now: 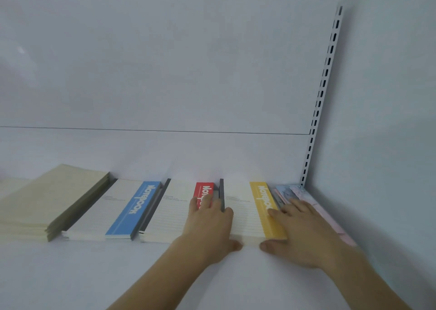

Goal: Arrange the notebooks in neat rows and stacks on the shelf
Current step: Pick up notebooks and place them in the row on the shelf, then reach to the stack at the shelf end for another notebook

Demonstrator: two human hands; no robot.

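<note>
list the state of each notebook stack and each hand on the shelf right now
beige stack: flat, far left, untouched
blue stack: flat, untouched
red stack: flat, left hand's fingers on its right part
yellow stack: flat, between both hands, thumbs at its front edge
pink stack: flat, far right, partly hidden
left hand: fingers straight
right hand: fingers straight, on the yellow band

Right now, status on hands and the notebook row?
Left hand flat on red-banded white notebook stack. Right hand flat on yellow-banded white notebook stack, thumbs at its front edge. Blue-banded stack and tan stack aligned left. Nothing blocking.
</note>
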